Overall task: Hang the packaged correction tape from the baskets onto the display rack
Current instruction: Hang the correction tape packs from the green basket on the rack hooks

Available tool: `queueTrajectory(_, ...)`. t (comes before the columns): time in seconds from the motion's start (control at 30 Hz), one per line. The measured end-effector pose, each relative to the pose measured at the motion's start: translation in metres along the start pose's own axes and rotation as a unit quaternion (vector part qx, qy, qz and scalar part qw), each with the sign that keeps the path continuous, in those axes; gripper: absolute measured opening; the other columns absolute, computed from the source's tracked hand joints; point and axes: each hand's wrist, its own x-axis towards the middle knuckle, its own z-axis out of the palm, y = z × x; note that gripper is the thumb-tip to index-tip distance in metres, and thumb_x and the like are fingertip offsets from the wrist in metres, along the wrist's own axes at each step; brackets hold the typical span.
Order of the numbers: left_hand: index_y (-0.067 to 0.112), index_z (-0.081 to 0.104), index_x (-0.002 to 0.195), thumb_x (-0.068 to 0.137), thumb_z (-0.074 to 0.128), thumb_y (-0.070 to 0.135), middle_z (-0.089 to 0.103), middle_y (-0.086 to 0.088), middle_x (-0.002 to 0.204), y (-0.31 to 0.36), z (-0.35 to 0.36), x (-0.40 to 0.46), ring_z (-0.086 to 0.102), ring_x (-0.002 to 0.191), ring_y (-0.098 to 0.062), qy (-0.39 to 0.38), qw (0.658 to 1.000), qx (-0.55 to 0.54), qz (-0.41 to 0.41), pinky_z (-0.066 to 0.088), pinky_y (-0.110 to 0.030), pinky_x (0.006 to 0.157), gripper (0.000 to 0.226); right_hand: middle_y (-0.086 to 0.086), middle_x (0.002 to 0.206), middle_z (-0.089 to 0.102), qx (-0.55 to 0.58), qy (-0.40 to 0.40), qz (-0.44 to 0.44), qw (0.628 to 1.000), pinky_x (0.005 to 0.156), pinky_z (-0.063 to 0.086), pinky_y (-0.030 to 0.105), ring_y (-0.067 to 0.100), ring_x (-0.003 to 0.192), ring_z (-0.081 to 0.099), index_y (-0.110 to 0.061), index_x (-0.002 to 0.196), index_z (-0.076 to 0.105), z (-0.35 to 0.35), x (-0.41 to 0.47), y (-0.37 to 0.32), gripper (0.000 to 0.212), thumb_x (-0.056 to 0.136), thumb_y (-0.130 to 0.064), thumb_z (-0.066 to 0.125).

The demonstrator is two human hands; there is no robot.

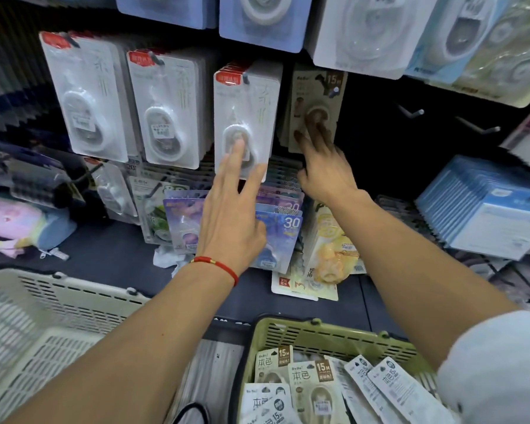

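Light is dim and uneven, falling from above: the glossy white blister packs (166, 111) left of the fingers catch soft glare, while the black rack panel (410, 154) to their right sinks into shadow. The right hand's fingertips (315, 127) are motion-blurred. Edges bow with wide-angle distortion and go soft.

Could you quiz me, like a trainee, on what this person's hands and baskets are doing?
1. True or false: the left hand touches a white pack with straight fingers.
2. The right hand touches which pack? A) brown 15m pack B) a pink pack C) a black pack
3. Fill in: more 15m packs lie in the ___ basket, not the white basket.

Key: 1 true; 2 A; 3 green.
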Motion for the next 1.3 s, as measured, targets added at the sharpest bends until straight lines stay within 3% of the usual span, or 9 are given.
queueTrajectory(0.2, 0.017, 0.046, 0.154, 0.082, 0.060, -0.007, 0.012, -0.005, 0.174, 0.014, 0.005, -0.016, 0.033, 0.147, -0.033, -0.024, 1.000, -0.010, 0.009, 0.046, -0.052, 0.106, 0.078, 0.008, 0.138, 0.061, 0.109, 0.012, -0.016, 0.994, 0.097, 0.051, 0.042, 0.027, 0.121, 0.061, -0.013, 0.135, 0.062, -0.026, -0.089, 0.025, 0.038, 0.097, -0.015, 0.057)
queueTrajectory(0.33, 0.023, 0.045, 0.155, 0.088, 0.063, 0.006, 0.025, -0.005, 0.169, 0.037, 0.028, -0.044, 0.035, 0.149, -0.035, -0.198, 0.978, -0.026, 0.063, 0.038, -0.050, 0.118, 0.072, 0.001, 0.103, 0.075, 0.109, -0.127, 0.027, 0.985, 0.078, 0.054, 0.038, 0.024, 0.093, 0.070, -0.020, 0.113, 0.072, -0.027, -0.193, 0.065, 0.019, 0.099, -0.022, 0.060)
queueTrajectory(0.6, 0.022, 0.052, 0.148, 0.095, 0.057, 0.013, 0.052, -0.007, 0.146, 0.078, 0.073, -0.095, 0.049, 0.133, -0.032, -0.518, 0.816, 0.153, 0.206, 0.050, -0.049, 0.104, 0.053, 0.011, 0.167, 0.037, 0.048, -0.552, 0.152, 0.819, 0.121, 0.033, 0.040, 0.033, 0.150, 0.038, -0.010, 0.162, 0.029, 0.053, -0.357, 0.118, 0.083, 0.102, -0.063, 0.051)
queueTrajectory(0.73, 0.036, 0.046, 0.154, 0.098, 0.060, 0.016, 0.057, -0.012, 0.141, 0.087, 0.087, -0.113, 0.056, 0.129, -0.035, -0.539, 0.815, 0.120, 0.176, 0.051, -0.047, 0.103, 0.061, 0.015, 0.171, 0.016, -0.005, -0.526, 0.140, 0.839, 0.121, 0.034, 0.046, 0.037, 0.155, 0.027, -0.011, 0.167, 0.008, 0.080, -0.414, 0.118, 0.083, 0.106, -0.046, 0.052)
queueTrajectory(0.97, 0.019, 0.061, 0.139, 0.097, 0.066, 0.018, 0.062, -0.005, 0.143, 0.094, 0.102, -0.142, 0.056, 0.132, -0.024, -0.515, 0.857, -0.005, 0.023, 0.046, -0.032, 0.107, 0.042, 0.025, 0.103, 0.071, 0.133, -0.227, 0.343, 0.902, 0.077, 0.051, 0.045, 0.045, 0.094, 0.066, -0.006, 0.127, 0.059, 0.044, -0.410, 0.114, 0.030, 0.101, -0.012, 0.046)
queueTrajectory(1.07, 0.015, 0.055, 0.147, 0.097, 0.073, 0.028, 0.060, -0.006, 0.143, 0.101, 0.103, -0.149, 0.061, 0.126, -0.021, -0.470, 0.860, -0.134, -0.145, 0.050, -0.033, 0.108, 0.055, 0.017, 0.094, 0.075, 0.447, -0.063, 0.473, 0.756, 0.070, 0.054, 0.038, 0.033, 0.084, 0.069, -0.015, 0.103, 0.075, 0.016, -0.398, 0.087, 0.028, 0.100, -0.006, 0.049)
queueTrajectory(1.17, 0.013, 0.056, 0.143, 0.096, 0.076, 0.027, 0.071, -0.006, 0.132, 0.107, 0.101, -0.154, 0.071, 0.112, -0.023, -0.452, 0.760, -0.331, -0.330, 0.058, -0.045, 0.102, 0.053, 0.010, 0.105, 0.080, 0.704, -0.087, 0.440, 0.551, 0.067, 0.061, 0.035, 0.026, 0.091, 0.077, -0.016, 0.101, 0.081, 0.007, -0.385, 0.058, 0.031, 0.103, -0.003, 0.053)
queueTrajectory(1.23, 0.013, 0.065, 0.132, 0.099, 0.069, 0.011, 0.077, -0.007, 0.122, 0.103, 0.100, -0.155, 0.076, 0.101, -0.024, -0.416, 0.699, -0.429, -0.392, 0.063, -0.048, 0.091, 0.033, 0.003, 0.111, 0.080, 0.672, -0.127, 0.383, 0.621, 0.079, 0.061, 0.032, 0.019, 0.098, 0.076, -0.018, 0.106, 0.080, 0.016, -0.382, 0.048, 0.025, 0.108, -0.017, 0.055)
queueTrajectory(1.3, 0.015, 0.067, 0.129, 0.100, 0.065, 0.000, 0.077, -0.008, 0.121, 0.093, 0.101, -0.155, 0.076, 0.103, -0.028, -0.369, 0.709, -0.429, -0.421, 0.063, -0.050, 0.086, 0.033, -0.004, 0.116, 0.077, 0.522, -0.154, 0.313, 0.778, 0.092, 0.055, 0.030, 0.014, 0.107, 0.071, -0.021, 0.117, 0.076, 0.033, -0.385, 0.052, 0.025, 0.109, -0.031, 0.054)
